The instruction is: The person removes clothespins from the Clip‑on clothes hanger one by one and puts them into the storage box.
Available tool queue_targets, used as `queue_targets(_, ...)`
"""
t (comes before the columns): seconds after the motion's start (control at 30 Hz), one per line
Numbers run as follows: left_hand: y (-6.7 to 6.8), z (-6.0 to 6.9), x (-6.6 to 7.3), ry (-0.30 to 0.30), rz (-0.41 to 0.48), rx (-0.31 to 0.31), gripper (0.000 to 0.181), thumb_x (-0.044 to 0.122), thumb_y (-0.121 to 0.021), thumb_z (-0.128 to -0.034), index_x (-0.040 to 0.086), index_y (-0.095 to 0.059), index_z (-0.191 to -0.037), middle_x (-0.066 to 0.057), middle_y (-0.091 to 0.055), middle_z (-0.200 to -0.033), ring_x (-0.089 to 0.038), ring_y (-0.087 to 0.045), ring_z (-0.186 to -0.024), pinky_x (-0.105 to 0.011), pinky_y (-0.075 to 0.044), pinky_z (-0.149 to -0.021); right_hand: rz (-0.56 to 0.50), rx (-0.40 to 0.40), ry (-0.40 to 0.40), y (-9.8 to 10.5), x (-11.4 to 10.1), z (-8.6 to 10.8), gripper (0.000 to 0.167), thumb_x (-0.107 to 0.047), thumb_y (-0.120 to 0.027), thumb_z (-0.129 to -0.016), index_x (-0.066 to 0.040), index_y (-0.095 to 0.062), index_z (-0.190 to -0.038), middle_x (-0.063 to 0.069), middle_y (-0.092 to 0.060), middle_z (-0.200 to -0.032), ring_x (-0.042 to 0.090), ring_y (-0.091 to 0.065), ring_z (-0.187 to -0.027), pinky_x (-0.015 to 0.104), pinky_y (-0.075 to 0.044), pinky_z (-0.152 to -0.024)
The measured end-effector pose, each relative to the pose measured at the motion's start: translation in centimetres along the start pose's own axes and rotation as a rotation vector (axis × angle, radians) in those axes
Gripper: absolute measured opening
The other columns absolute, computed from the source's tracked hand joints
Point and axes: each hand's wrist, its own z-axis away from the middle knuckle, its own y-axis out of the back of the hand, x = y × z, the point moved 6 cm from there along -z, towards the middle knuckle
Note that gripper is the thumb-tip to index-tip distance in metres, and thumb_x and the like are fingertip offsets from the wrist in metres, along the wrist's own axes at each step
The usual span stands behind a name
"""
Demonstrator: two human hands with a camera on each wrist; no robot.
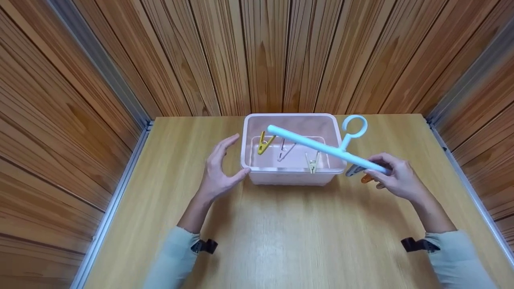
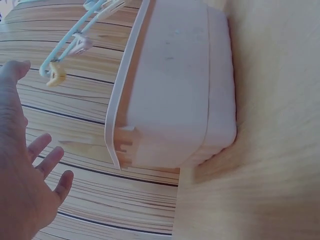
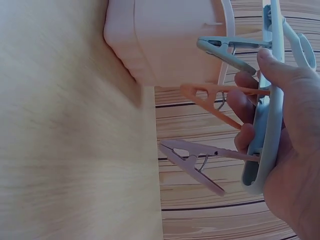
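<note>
My right hand [image 1: 397,178] grips one end of a light blue clip hanger [image 1: 317,145], which slants up and left above a pale pink plastic bin [image 1: 287,178]. From its bar hang several clothespins: a yellow clothespin [image 1: 264,143] at the far end, pale ones along the middle, and a grey-blue clothespin [image 3: 225,50], an orange clothespin [image 3: 210,100] and a mauve clothespin [image 3: 192,160] by my right fingers. My left hand [image 1: 219,176] stays spread with nothing in it beside the bin's left side, thumb tip at the front left corner; contact there is unclear.
The bin stands on a wooden table [image 1: 289,241] near its back edge. Wood-plank walls [image 1: 265,56] rise behind and at both sides, with a grey metal rail [image 1: 116,192] along the left. The hanger's ring-shaped hook [image 1: 363,126] points up and back.
</note>
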Motion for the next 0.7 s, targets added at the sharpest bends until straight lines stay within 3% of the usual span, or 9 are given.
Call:
queue_targets(0.27,-0.8,-0.8,0.3,0.030,-0.013,0.019,0.084,0.031,-0.088,-0.0883,0.006,-0.056,-0.161,-0.018,-0.065,-0.158,-0.041,-0.064,-0.144,-0.057,-0.053,-0.111,-0.001,0.013,0.013,-0.4,-0.7,-0.2,0.031,0.010,-0.077,-0.099,0.005,-0.073,-0.130,-0.025,-0.078,-0.103,0.003,-0.080,-0.080,0.022,-0.061,-0.058)
queue_targets(0.53,-1.8,-1.5,0.3,0.061,0.027,-0.008,0.083,0.023,-0.090,-0.0906,0.007,-0.053,-0.163,-0.015,-0.066,-0.160,-0.034,-0.077,-0.127,-0.060,-0.059,-0.103,0.003,0.013,0.072,-0.9,-1.3,-0.3,0.036,0.015,-0.078,-0.095,0.005,-0.076,-0.129,-0.025,-0.078,-0.104,0.000,-0.077,-0.078,0.019,-0.058,-0.057)
queue_targets(0.7,-2.5,-1.7,0.3,0.075,0.036,-0.026,0.083,0.025,-0.089,-0.0922,0.009,-0.051,-0.165,-0.014,-0.068,-0.158,-0.033,-0.078,-0.118,-0.046,-0.063,-0.095,-0.003,0.011,0.097,-1.0,-1.8,-0.3,0.036,0.016,-0.078,-0.094,0.005,-0.077,-0.128,-0.024,-0.077,-0.107,0.002,-0.077,-0.078,0.018,-0.056,-0.056)
